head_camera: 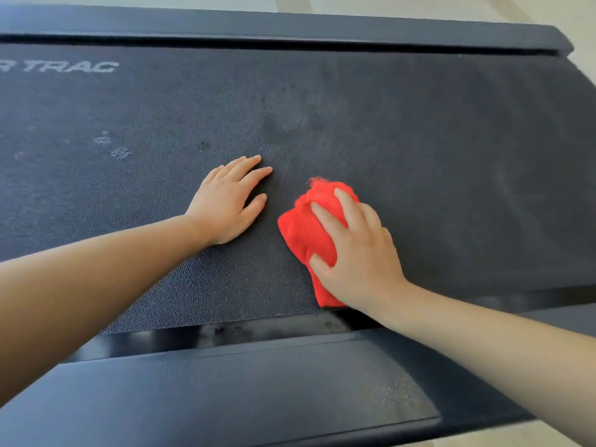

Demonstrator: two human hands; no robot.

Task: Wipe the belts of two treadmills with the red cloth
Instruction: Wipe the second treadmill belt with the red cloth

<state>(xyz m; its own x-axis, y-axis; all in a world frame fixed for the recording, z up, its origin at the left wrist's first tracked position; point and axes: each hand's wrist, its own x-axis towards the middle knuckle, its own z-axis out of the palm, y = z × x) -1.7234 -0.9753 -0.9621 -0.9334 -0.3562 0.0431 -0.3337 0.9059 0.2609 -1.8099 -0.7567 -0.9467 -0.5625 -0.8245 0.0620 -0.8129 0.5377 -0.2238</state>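
A dark textured treadmill belt point(387, 124) fills most of the view. The bunched red cloth point(303, 233) lies on the belt near its front edge. My right hand point(354, 253) presses down on the cloth, fingers spread over it and the thumb curled against its near side. My left hand point(229, 201) rests flat on the bare belt just left of the cloth, fingers straight. Only one treadmill is in view.
Dusty grey smudges point(113, 146) mark the belt at the left, below white lettering point(74, 66). A dark side rail point(258, 27) runs along the far edge and another rail point(225, 382) along the near edge. Pale floor point(419, 8) shows beyond.
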